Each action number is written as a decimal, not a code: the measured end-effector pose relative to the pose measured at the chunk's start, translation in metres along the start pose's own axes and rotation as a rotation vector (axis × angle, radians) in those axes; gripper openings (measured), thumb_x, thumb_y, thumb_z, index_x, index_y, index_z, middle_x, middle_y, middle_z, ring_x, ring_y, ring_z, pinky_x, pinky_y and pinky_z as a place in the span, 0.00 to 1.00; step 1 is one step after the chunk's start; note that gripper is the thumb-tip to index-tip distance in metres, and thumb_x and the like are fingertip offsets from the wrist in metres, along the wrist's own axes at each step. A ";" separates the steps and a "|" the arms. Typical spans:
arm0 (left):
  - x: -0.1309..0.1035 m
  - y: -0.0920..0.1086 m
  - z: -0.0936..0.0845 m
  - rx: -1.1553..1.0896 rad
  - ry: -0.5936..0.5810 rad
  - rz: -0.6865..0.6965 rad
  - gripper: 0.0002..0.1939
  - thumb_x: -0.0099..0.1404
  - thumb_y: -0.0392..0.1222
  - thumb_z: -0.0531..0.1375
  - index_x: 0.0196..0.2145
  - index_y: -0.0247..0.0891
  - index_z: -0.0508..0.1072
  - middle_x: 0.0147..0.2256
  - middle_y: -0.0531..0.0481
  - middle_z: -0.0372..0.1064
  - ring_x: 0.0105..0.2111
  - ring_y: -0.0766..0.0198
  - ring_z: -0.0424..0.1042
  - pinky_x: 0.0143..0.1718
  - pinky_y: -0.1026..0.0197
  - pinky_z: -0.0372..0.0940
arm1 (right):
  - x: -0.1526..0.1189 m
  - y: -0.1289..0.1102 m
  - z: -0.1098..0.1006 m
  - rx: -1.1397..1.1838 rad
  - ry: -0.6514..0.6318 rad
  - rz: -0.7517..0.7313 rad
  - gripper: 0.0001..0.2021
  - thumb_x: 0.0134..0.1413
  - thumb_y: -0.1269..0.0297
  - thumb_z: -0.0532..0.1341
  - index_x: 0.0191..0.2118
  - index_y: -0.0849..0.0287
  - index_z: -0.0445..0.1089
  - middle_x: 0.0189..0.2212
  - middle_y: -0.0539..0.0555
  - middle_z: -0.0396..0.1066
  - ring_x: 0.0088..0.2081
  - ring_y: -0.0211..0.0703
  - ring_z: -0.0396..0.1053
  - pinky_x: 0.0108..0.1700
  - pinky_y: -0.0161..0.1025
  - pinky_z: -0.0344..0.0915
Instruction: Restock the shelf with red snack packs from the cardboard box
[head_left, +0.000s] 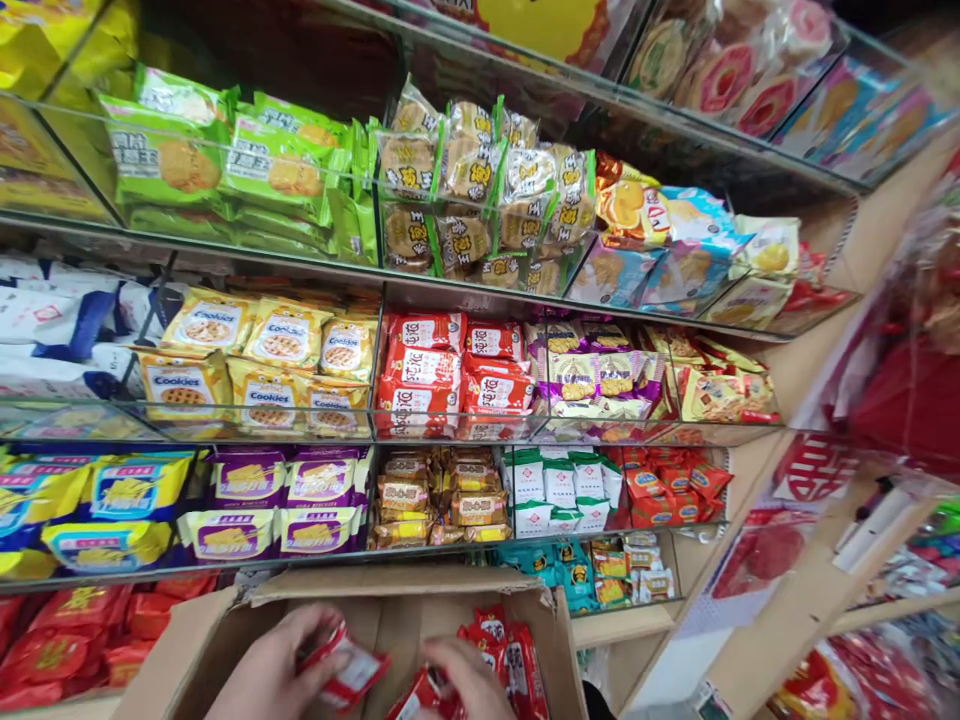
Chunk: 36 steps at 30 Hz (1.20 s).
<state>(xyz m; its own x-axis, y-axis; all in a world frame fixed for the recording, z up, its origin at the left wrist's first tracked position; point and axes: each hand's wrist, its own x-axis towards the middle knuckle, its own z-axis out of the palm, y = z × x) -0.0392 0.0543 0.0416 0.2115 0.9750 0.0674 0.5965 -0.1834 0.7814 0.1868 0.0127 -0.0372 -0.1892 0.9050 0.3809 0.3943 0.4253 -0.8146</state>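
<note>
Red-and-white snack packets (504, 655) sit upright in an open cardboard box (397, 610) at the bottom centre of the frame. The left hand (274, 670) is closed around one such packet (349, 675), lifted clear of the rest. The right hand (469, 680) rests among the packets, fingers curled onto another packet (420, 695) at the lower edge; how firm that grip is I cannot tell. To pull them cleanly, it seems best to pinch each packet by its sealed end and lift straight up, so the neighbours stay standing. Above the box, glass-fronted shelves (375, 300) hold biscuit packs: similar red packets (424, 375) mid-frame, yellow cookie bags (262, 365) to their left.
</note>
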 end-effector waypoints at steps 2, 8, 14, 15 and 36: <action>-0.003 0.032 0.002 -0.394 -0.034 0.000 0.07 0.49 0.42 0.64 0.28 0.39 0.73 0.25 0.53 0.74 0.28 0.61 0.71 0.32 0.62 0.64 | 0.006 -0.032 -0.012 0.208 0.035 0.208 0.27 0.47 0.60 0.61 0.55 0.56 0.60 0.49 0.59 0.67 0.39 0.44 0.71 0.38 0.40 0.68; -0.003 0.087 0.017 -0.885 0.032 -0.146 0.15 0.50 0.45 0.65 0.35 0.38 0.72 0.27 0.54 0.74 0.27 0.69 0.70 0.31 0.67 0.65 | 0.031 -0.095 -0.045 0.402 0.158 0.262 0.11 0.50 0.59 0.59 0.37 0.60 0.71 0.34 0.54 0.74 0.37 0.44 0.70 0.41 0.40 0.65; -0.005 0.091 0.018 -1.033 0.100 -0.175 0.15 0.51 0.45 0.65 0.36 0.37 0.73 0.28 0.53 0.75 0.28 0.70 0.71 0.32 0.69 0.66 | 0.029 -0.099 -0.053 0.358 0.223 0.257 0.11 0.51 0.58 0.59 0.39 0.59 0.69 0.35 0.54 0.74 0.35 0.43 0.70 0.38 0.39 0.67; -0.007 0.094 0.019 -1.058 0.120 -0.179 0.17 0.52 0.47 0.64 0.39 0.39 0.71 0.31 0.54 0.75 0.30 0.70 0.72 0.34 0.68 0.66 | 0.028 -0.100 -0.053 0.292 0.266 0.213 0.11 0.51 0.59 0.59 0.39 0.58 0.67 0.35 0.54 0.74 0.35 0.43 0.71 0.38 0.39 0.67; -0.025 0.110 0.023 -1.334 -0.004 -0.306 0.38 0.40 0.44 0.71 0.50 0.50 0.63 0.41 0.52 0.77 0.47 0.51 0.70 0.44 0.57 0.69 | 0.026 -0.108 -0.025 0.615 0.422 0.020 0.27 0.45 0.63 0.63 0.51 0.54 0.53 0.49 0.62 0.67 0.45 0.48 0.70 0.43 0.42 0.70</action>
<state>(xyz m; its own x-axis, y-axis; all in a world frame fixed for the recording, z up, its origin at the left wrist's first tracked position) 0.0389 0.0072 0.1115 0.2112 0.9537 -0.2143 -0.5722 0.2984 0.7639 0.1622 -0.0096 0.0714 0.2231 0.8898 0.3981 -0.2033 0.4418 -0.8737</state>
